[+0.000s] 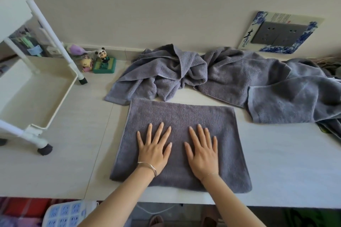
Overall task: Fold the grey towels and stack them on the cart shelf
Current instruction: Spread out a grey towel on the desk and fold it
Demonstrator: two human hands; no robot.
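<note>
Cart shelf (pixel 36 97) stands well left of the folded towel (pixel 180 114); white tray with a low rim. Panda figurine (pixel 102 55) behind-left of folded towel, not task-relevant. Left hand (pixel 154 150) flat on folded towel, left of its middle, fingers straight and spread, gripping nothing, only pressing. Right hand (pixel 202 151) same, right of its middle, palm down, fingers spread. Folded towel lies on the table (pixel 286 162), a doubled rectangle. Crumpled towels (pixel 239 79) heaped behind and right of folded towel; one looks to touch its far left corner.

Judgement: terry cloth, so soft, light, limp, grippy, not fragile. Layers would likely sag apart if lifted by one corner. Pinch all layers at both short edges, or slide palms underneath to carry.
</note>
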